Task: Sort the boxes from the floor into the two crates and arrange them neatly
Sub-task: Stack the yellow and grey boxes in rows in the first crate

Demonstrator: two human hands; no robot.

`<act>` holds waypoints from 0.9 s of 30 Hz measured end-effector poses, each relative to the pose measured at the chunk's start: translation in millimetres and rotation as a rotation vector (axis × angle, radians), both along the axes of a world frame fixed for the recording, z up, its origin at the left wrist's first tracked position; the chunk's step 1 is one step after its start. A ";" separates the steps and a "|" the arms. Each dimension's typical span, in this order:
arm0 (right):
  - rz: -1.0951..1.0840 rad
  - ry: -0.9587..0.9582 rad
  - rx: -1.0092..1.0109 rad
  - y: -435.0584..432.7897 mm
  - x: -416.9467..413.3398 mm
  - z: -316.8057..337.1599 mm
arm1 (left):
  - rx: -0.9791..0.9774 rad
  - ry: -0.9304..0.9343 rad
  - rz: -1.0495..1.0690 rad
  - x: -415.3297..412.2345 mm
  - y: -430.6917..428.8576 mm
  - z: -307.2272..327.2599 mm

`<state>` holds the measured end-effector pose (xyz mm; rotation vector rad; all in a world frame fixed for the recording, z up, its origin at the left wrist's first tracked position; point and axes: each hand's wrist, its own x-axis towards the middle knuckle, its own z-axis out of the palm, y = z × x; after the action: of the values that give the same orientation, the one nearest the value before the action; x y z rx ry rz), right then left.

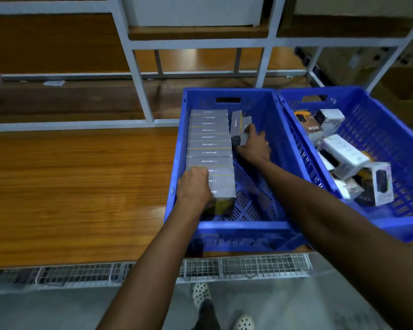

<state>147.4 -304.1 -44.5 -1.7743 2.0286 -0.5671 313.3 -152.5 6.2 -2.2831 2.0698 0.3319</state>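
Two blue plastic crates stand side by side on a wooden shelf. The left crate (227, 226) holds a tidy row of several grey boxes (210, 145) along its left wall. My left hand (194, 185) lies over the nearest boxes of that row, fingers curled on their tops. My right hand (253, 144) grips a grey box (244, 129) standing upright near the crate's back, beside another upright grey box (236, 121). The right crate (377, 108) contains several white, black and yellow boxes (343, 154) lying jumbled.
The wooden shelf surface (76, 186) stretches to the left of the crates. A white metal rack frame (138, 75) rises behind. A wire mesh strip (243, 265) runs along the shelf's front edge. My feet in dotted shoes (200, 294) stand on the grey floor.
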 end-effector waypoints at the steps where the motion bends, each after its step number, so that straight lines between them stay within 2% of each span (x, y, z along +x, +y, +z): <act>1: 0.010 0.008 -0.007 -2.6 -2.5 -0.5 | 0.008 0.010 0.005 0.2 -1.6 -1.0; 5: -0.009 0.073 -0.076 -10.7 -20.5 24.0 | -0.005 0.024 0.020 0.4 -5.4 -3.2; 9: 0.032 0.022 -0.161 10.1 -41.8 67.1 | -0.044 0.023 0.046 -0.5 -4.2 -4.7; 12: 0.064 -0.038 -0.255 40.2 -52.5 93.4 | 0.004 0.065 0.048 -0.9 -2.2 0.5; 15: 0.127 -0.217 -0.318 67.5 -62.1 116.8 | -0.020 0.290 0.076 3.3 -6.9 20.9; 17: 0.265 -0.373 -0.300 81.3 -67.7 133.4 | -0.211 0.515 0.071 6.6 -7.7 47.4; 19: 0.427 -0.522 -0.277 95.1 -71.4 148.1 | -0.380 0.663 -0.018 8.7 -3.1 79.5; 22: 0.560 -0.682 -0.248 109.3 -74.5 162.4 | -0.402 0.623 -0.183 18.4 4.7 120.7; 25: 0.693 -0.736 -0.117 115.2 -77.3 157.8 | -0.396 0.525 -0.287 29.5 13.3 134.0; 27: 0.750 -0.754 -0.027 118.6 -74.9 142.6 | -0.318 0.494 -0.296 28.1 19.4 132.4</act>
<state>72.5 -185.4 98.0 -1.7809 0.7895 -0.8299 341.4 -133.1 138.6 -2.1581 2.8456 0.6464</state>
